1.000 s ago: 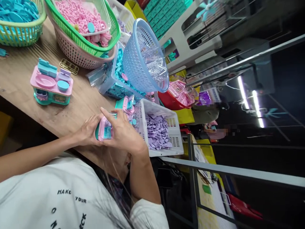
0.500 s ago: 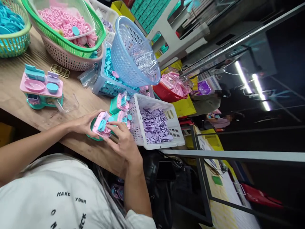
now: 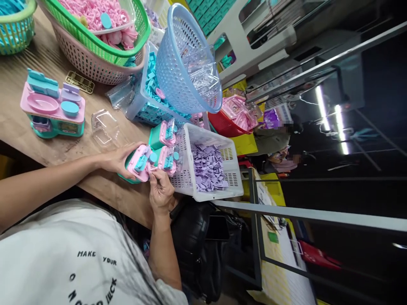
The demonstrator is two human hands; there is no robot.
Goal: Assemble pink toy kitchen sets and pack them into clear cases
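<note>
My left hand (image 3: 118, 163) is wrapped round a toy kitchen (image 3: 138, 164) with a pink top, a green base and light-blue and lilac parts. It lies tilted on its side on the wooden table. At the top's right edge, the thumb and fingertips of my right hand (image 3: 161, 190) are pinched together; what lies between them is too small to make out. Two similar toy kitchens (image 3: 165, 132) lie just beyond, against a white basket. Another toy kitchen (image 3: 54, 106) stands upright at the left, and a clear plastic cover (image 3: 105, 127) rests on the table beside it.
The white basket (image 3: 219, 194) holds lilac pieces. Behind it, a blue basket (image 3: 168, 63) of clear parts leans over a bin of turquoise pieces (image 3: 151, 72). A green basket (image 3: 95, 46) with pink parts sits at the back. A black bag (image 3: 193, 241) hangs by the table edge.
My right hand has drawn back toward the table's near edge, its spread fingers now closed in a pinch at the toy's edge. The clear cover now lies apart from the upright toy kitchen.
</note>
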